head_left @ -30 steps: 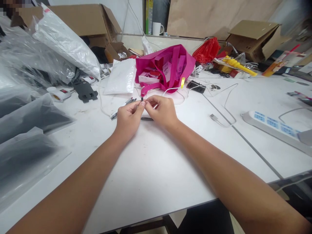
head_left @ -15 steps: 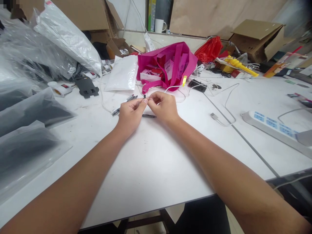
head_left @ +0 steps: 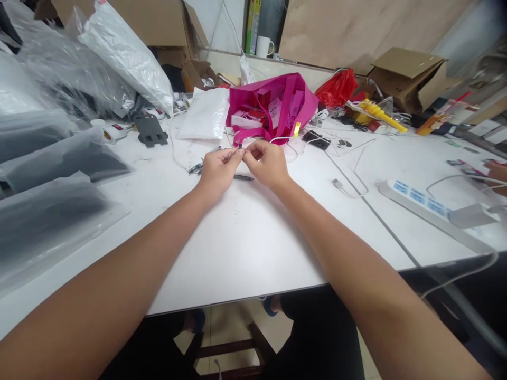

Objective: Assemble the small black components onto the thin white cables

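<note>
Since the earlier frame, another person's hand (head_left: 498,172) has come in at the right edge. A pen (head_left: 243,178) lies on the desk (head_left: 233,237), just on the near side of the two hands. The left hand (head_left: 218,170) pinches a black piece (head_left: 240,146), its end poking up at the thumb tip. The right hand (head_left: 268,163) curls in, fingertips just beside the piece; whether they grip it too I cannot tell. Beyond stands a pink bag (head_left: 307,103); farther off, a mug (head_left: 262,47).
</note>
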`<state>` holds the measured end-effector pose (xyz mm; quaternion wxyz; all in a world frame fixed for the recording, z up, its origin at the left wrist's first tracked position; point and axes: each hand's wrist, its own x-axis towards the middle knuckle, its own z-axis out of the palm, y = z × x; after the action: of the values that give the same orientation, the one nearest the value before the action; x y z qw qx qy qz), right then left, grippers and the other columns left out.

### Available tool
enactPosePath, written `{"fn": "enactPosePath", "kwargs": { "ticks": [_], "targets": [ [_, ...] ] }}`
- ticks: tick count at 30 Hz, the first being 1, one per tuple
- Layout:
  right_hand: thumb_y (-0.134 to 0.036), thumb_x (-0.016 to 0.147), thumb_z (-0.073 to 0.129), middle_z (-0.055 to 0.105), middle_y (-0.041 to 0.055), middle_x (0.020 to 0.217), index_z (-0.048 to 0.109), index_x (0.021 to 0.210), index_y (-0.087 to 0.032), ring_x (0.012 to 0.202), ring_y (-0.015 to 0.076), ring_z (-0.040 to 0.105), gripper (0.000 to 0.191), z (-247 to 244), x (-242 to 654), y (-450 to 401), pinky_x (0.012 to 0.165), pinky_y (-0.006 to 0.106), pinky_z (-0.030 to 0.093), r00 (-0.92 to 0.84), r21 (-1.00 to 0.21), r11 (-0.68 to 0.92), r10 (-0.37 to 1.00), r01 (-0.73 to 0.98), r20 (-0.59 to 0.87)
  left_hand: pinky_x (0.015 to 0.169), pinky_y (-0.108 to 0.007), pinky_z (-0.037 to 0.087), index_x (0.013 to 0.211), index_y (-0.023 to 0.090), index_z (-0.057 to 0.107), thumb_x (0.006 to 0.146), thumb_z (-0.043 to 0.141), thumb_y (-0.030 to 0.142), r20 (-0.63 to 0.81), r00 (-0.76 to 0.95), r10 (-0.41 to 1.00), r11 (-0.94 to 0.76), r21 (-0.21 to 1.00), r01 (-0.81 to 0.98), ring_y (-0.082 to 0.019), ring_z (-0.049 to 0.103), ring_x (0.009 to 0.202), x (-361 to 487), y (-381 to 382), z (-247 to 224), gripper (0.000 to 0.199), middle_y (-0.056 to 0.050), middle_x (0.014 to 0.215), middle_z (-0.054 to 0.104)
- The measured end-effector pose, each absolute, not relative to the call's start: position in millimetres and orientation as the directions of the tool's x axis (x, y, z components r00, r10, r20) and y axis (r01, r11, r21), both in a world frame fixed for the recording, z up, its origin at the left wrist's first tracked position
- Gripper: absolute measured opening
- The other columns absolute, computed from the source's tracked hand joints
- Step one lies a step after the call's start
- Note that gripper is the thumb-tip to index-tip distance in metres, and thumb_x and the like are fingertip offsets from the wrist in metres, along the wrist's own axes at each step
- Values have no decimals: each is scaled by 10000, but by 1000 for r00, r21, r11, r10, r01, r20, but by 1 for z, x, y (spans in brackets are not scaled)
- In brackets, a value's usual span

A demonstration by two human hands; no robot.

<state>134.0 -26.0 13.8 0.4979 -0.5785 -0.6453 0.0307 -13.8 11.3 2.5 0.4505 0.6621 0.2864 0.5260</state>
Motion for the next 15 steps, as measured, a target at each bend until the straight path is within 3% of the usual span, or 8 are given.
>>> {"fn": "enactPosePath", "kwargs": {
  "ticks": [8, 11, 13, 15],
  "targets": [
    [-215, 858, 632, 654, -9, 696, 626, 709, -180, 675, 129, 553, 153, 38, 134, -46, 700, 293, 400, 216, -604, 175, 828, 777, 518, 566, -285, 274, 643, 187, 579, 931, 683, 340, 417, 265, 870, -408, 908, -89, -100, 325, 580, -15, 9, 1, 342, 42, 583, 369],
    [-253, 922, 634, 599, -30, 635, 584, 683, -190, 626, 110, 529, 252, 60, 110, -118, 641, 269, 394, 189, -742, 171, 908, 648, 374, 551, -293, 269, 629, 196, 552, 920, 694, 340, 370, 198, 908, -356, 929, -101, -106, 308, 573, -15, 12, -1, 355, 44, 578, 335],
    [-287, 967, 623, 628, -35, 633, 614, 701, -188, 585, 90, 560, 284, 54, 82, -188, 585, 231, 407, -77, -865, 206, 978, 458, 193, 546, -294, 268, 649, 195, 590, 913, 704, 345, 364, 188, 912, -352, 931, -92, -112, 307, 577, -14, 12, -2, 325, 42, 578, 333],
    [-250, 933, 683, 764, -15, 802, 738, 888, -191, 692, 98, 699, 92, 24, 55, -253, 657, 201, 503, -510, -931, 194, 860, 309, 10, 551, -293, 277, 677, 189, 634, 908, 711, 348, 375, 204, 904, -367, 927, -78, -117, 334, 591, -13, 12, -4, 291, 36, 586, 362]
  ]
}}
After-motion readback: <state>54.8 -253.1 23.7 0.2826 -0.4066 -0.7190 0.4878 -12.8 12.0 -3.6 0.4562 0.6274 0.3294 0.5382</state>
